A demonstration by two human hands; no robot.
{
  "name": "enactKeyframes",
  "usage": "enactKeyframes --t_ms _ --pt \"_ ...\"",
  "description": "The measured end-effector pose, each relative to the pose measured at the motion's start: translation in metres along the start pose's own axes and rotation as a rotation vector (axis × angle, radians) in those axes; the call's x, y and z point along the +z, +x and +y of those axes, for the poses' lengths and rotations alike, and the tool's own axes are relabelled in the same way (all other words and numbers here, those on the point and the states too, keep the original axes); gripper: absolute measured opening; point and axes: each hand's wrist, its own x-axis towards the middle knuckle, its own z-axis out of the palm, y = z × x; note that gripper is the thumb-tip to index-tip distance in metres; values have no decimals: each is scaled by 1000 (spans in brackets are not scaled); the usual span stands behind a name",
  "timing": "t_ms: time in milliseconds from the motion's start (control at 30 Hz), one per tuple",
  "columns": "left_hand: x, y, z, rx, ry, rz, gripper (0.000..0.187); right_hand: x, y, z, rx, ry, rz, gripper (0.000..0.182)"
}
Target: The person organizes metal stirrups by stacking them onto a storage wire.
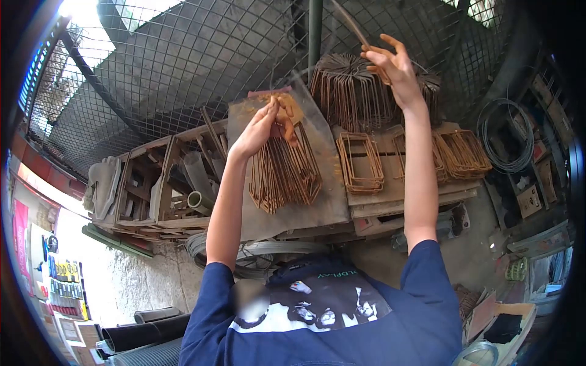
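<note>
My left hand point(273, 125) is closed at the upper end of a fanned bundle of rusty rebar stirrups point(284, 177). Its curled fingers hide how much of the bundle they grip. Orange rust stains the fingertips. Raised at the upper right, my right hand point(390, 66) pinches a thin metal rod point(350, 24) that slants up to the left, its far end cut off by the frame. Beneath the stirrups lies a grey sheet point(326, 198), with a yellowish-stained patch near my left hand.
More stirrups point(360, 163) lie right of the sheet, and a large rusty bundle point(351, 91) stands behind them. Wire mesh point(201, 67) rises at the back. A wooden rack point(162, 177) holds a pipe point(198, 200) at left. A wire coil point(506, 137) hangs at right.
</note>
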Motion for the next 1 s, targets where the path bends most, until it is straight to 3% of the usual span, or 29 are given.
enactKeyframes --t_ms 33,67,233,433,667,833,1000 --pt "0 0 -1 11 6 1 49 3 10 4 0 19 -37 90" --pt "0 0 -3 6 10 0 48 7 19 8 -13 35 -14 103" --pt "-3 1 -3 17 13 -79 45 19 35 12 73 64 -135 106" --pt "-6 1 -5 21 -13 -78 43 41 -9 18 57 -13 -297 104" --pt "-1 -5 -5 -2 39 126 40 59 -99 28 58 -186 -223 102" --pt "-7 -1 -11 16 48 121 41 72 -122 26 70 -287 -128 103" --pt "-2 -2 -6 44 87 147 44 72 -130 27 117 -232 -162 105"
